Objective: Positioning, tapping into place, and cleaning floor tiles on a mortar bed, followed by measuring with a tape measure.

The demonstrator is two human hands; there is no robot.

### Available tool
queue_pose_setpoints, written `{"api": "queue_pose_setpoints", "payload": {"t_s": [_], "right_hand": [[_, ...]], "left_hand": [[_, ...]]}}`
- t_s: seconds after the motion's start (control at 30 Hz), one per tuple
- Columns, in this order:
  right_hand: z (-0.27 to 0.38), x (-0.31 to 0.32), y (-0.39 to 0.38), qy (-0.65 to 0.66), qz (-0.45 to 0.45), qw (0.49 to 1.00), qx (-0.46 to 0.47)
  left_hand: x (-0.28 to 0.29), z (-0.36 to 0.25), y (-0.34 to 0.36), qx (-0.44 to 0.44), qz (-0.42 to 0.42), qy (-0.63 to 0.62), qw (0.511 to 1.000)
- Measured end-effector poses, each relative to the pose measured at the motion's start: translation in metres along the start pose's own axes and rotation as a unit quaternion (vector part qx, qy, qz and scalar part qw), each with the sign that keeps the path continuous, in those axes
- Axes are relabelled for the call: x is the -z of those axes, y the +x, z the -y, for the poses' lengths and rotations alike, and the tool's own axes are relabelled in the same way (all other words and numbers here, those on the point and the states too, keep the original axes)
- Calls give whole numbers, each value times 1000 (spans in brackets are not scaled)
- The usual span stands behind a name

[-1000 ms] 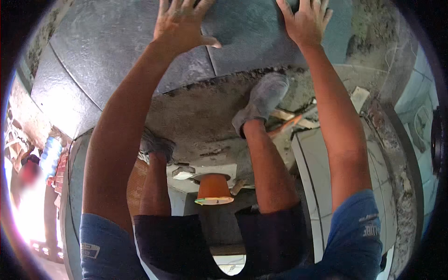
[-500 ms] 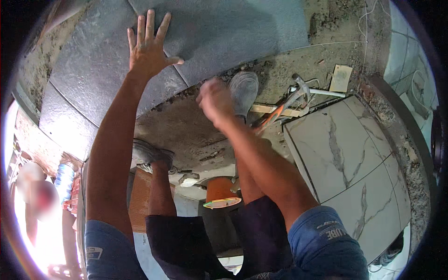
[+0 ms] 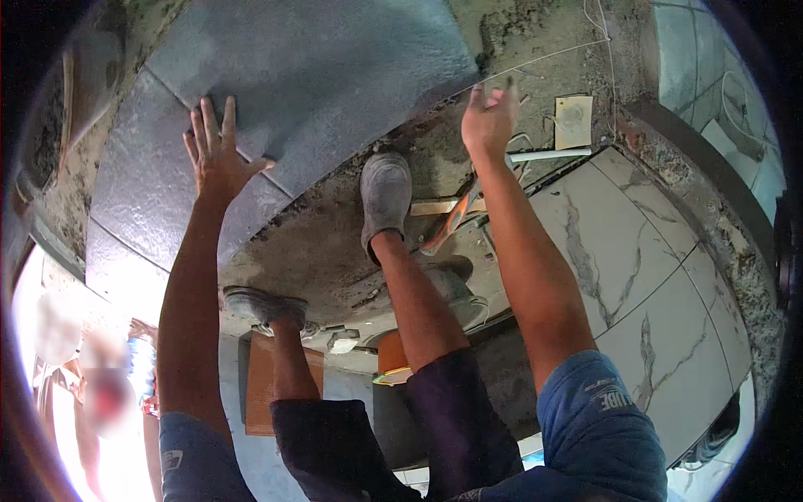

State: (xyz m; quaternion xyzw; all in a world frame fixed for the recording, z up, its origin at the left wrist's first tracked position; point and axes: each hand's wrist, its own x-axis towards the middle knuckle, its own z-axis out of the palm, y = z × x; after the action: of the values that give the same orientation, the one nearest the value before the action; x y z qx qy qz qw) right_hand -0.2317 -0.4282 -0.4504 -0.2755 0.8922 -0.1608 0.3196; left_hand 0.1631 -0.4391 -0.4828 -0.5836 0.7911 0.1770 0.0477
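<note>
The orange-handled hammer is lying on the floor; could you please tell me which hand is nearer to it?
Right: the right hand is just above the hammer in the picture; the left hand rests on the grey tiles, farther to the hammer's left.

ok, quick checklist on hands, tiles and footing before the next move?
1. Left hand palm-down on the grey tiles: ok, fingers spread.
2. Right hand clear of the white string: cannot tell, fingers blurred close to it.
3. Tile joint fully visible: not ok, left hand covers part.
4. Right shoe off the grey tiles: ok, just short of their edge.
5. Orange-handled tool fully visible: not ok, right forearm hides part.
</note>
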Motion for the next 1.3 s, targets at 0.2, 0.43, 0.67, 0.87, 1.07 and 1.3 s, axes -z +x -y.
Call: {"api": "queue_pose_setpoints", "payload": {"t_s": [0.2,0.43,0.67,0.87,1.07,1.3], "right_hand": [[7,-51,-13,-269,20,885,378],[19,-65,-19,-159,-27,911,380],[29,-43,-11,-180,35,913,366],[39,-10,2,-215,173,896,348],[88,22,12,-259,303,866,303],[97,65,-28,-209,246,919,226]], "left_hand": [[-4,-8,3,-17,-10,18,1000],[-2,-6,2,1,10,30,1000],[14,-32,11,67,123,64,988],[38,-52,17,139,170,35,975],[61,-45,22,145,184,17,972],[106,-10,-103,197,254,-59,945]]}}
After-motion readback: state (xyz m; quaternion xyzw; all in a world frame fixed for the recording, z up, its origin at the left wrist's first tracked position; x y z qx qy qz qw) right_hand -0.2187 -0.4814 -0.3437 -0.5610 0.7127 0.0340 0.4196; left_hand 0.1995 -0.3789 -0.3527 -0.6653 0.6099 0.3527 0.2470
